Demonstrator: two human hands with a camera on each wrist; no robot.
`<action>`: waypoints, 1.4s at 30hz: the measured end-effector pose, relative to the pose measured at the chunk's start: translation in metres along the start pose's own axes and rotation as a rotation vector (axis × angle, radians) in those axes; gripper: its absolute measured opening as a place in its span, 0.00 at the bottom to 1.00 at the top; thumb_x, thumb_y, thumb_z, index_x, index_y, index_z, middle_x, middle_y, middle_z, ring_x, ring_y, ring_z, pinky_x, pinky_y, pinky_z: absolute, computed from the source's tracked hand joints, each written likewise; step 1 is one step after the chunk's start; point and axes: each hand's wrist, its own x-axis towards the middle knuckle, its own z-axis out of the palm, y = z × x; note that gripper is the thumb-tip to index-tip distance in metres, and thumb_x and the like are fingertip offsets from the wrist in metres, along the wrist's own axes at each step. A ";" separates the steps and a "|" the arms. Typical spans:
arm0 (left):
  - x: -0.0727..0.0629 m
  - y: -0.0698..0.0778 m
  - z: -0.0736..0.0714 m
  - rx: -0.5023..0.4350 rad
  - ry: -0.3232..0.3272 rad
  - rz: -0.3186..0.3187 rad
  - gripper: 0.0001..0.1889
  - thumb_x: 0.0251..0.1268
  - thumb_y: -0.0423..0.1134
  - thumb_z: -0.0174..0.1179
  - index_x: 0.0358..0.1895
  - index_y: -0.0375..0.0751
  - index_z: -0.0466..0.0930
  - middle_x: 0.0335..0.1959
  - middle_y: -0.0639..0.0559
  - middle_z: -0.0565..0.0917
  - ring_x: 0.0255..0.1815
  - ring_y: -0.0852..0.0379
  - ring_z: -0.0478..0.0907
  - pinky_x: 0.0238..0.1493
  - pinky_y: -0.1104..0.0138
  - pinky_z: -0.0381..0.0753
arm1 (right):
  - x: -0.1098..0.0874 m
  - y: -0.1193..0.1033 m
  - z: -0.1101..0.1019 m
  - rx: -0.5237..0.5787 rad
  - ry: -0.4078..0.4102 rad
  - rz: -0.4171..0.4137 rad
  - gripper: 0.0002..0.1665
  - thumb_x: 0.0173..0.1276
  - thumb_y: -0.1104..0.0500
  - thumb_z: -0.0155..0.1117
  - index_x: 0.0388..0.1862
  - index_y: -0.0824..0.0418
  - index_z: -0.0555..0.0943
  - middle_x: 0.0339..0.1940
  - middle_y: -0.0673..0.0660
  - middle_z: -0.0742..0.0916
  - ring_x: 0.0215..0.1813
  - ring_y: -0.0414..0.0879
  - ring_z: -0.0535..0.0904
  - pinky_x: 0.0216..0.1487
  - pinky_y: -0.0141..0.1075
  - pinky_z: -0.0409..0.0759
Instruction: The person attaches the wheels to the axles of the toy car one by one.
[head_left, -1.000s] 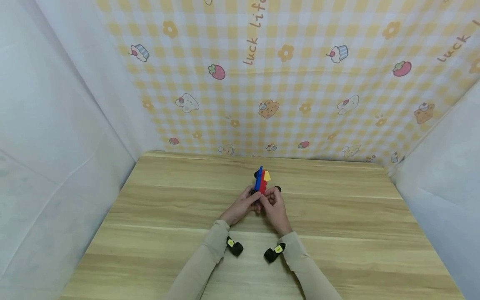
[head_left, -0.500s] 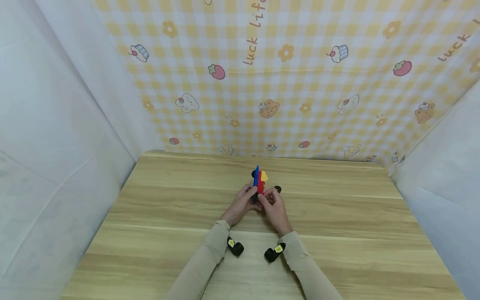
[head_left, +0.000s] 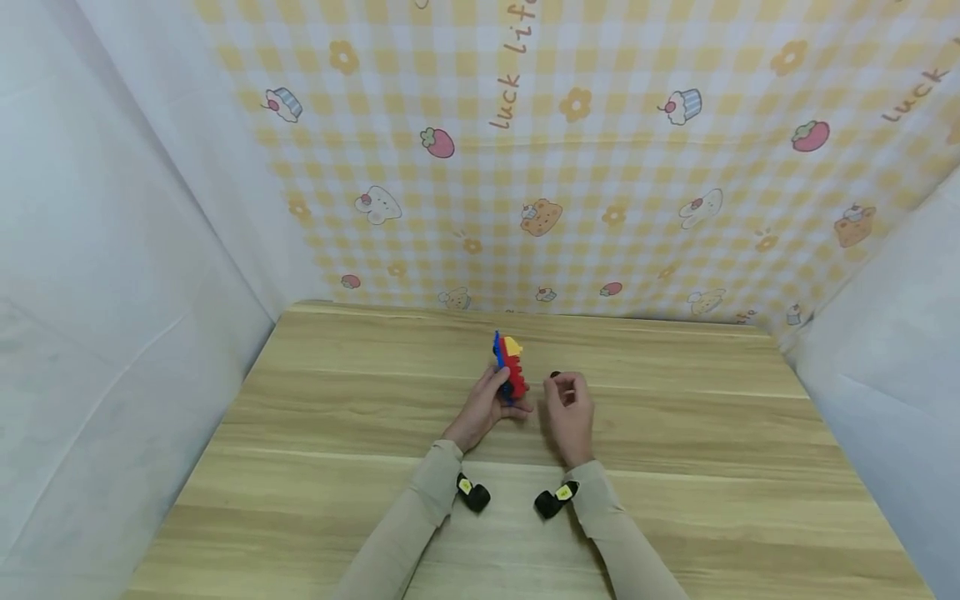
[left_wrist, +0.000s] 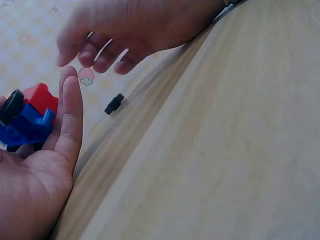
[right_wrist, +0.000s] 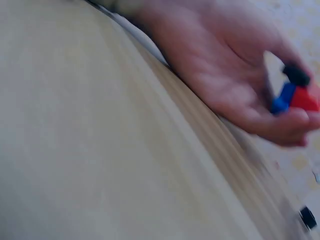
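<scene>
My left hand (head_left: 480, 408) grips a toy car (head_left: 512, 371) made of building blocks, with the thumb on its side and two fingers stretched out past it. The car has a blue base, a red body, a yellow piece at its far end and black wheels. Its near end, with blue (left_wrist: 27, 127) and red parts, shows in the left wrist view. My right hand (head_left: 572, 417) is apart from the car, its fingers loosely bent with nothing held. Just beyond its fingertips lies a loose black wheel (left_wrist: 114, 104) on the table.
The wooden table (head_left: 712, 450) ends at a yellow checked cloth (head_left: 615, 167) hanging behind it. White cloth walls (head_left: 135, 275) stand at both sides. A small black camera is strapped to each wrist.
My right hand has let go of the car and moved right, toward the loose wheel, partly covering it. My left hand has swung the car slightly left and turned it.
</scene>
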 end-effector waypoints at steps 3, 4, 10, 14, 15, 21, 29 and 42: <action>0.000 0.000 0.000 -0.009 -0.013 0.007 0.32 0.81 0.55 0.41 0.77 0.41 0.47 0.46 0.45 0.80 0.37 0.55 0.87 0.43 0.62 0.87 | 0.006 0.004 -0.005 -0.106 0.098 -0.056 0.09 0.68 0.60 0.68 0.41 0.63 0.79 0.36 0.55 0.80 0.40 0.44 0.73 0.43 0.33 0.68; -0.001 0.001 0.000 -0.007 -0.014 0.008 0.33 0.81 0.55 0.41 0.78 0.41 0.46 0.46 0.45 0.79 0.38 0.54 0.87 0.45 0.61 0.87 | 0.008 0.005 -0.007 -0.149 0.116 -0.064 0.09 0.66 0.61 0.69 0.41 0.63 0.80 0.37 0.57 0.81 0.43 0.47 0.72 0.46 0.36 0.67; 0.000 -0.001 0.001 0.012 -0.019 0.004 0.33 0.80 0.57 0.42 0.78 0.46 0.47 0.48 0.42 0.79 0.43 0.53 0.88 0.52 0.57 0.85 | 0.012 0.004 -0.011 -0.458 0.029 0.025 0.25 0.59 0.56 0.72 0.53 0.66 0.80 0.53 0.65 0.80 0.56 0.60 0.66 0.61 0.54 0.58; 0.002 -0.002 0.004 0.058 -0.036 0.017 0.33 0.79 0.59 0.42 0.78 0.50 0.46 0.55 0.29 0.75 0.43 0.54 0.88 0.52 0.56 0.85 | 0.012 0.005 -0.012 -0.562 -0.039 0.064 0.30 0.61 0.52 0.70 0.59 0.66 0.79 0.59 0.65 0.77 0.60 0.61 0.64 0.64 0.57 0.55; 0.002 -0.002 0.005 0.069 -0.039 0.022 0.34 0.79 0.59 0.42 0.78 0.50 0.46 0.57 0.26 0.74 0.43 0.54 0.88 0.52 0.56 0.85 | 0.013 0.005 -0.012 -0.570 -0.043 0.064 0.30 0.62 0.52 0.70 0.60 0.66 0.78 0.60 0.66 0.77 0.61 0.61 0.64 0.64 0.57 0.55; 0.001 -0.001 0.008 0.122 -0.021 0.026 0.36 0.74 0.61 0.51 0.72 0.39 0.61 0.56 0.26 0.78 0.45 0.52 0.87 0.51 0.59 0.86 | 0.014 0.006 -0.012 -0.623 -0.066 0.059 0.30 0.65 0.50 0.69 0.60 0.66 0.79 0.60 0.66 0.77 0.62 0.62 0.64 0.64 0.57 0.55; 0.000 -0.001 0.008 0.141 0.027 0.012 0.25 0.75 0.57 0.53 0.58 0.38 0.66 0.49 0.32 0.83 0.41 0.54 0.87 0.48 0.62 0.86 | 0.016 0.006 -0.009 -0.524 -0.059 0.040 0.21 0.67 0.52 0.69 0.52 0.63 0.81 0.51 0.63 0.83 0.57 0.59 0.72 0.60 0.52 0.63; -0.001 -0.002 0.009 0.088 0.047 0.019 0.26 0.75 0.50 0.54 0.68 0.49 0.55 0.55 0.27 0.80 0.34 0.52 0.87 0.44 0.59 0.87 | 0.017 0.001 -0.015 0.057 -0.061 0.197 0.21 0.72 0.64 0.61 0.62 0.62 0.71 0.40 0.64 0.86 0.35 0.39 0.77 0.39 0.26 0.75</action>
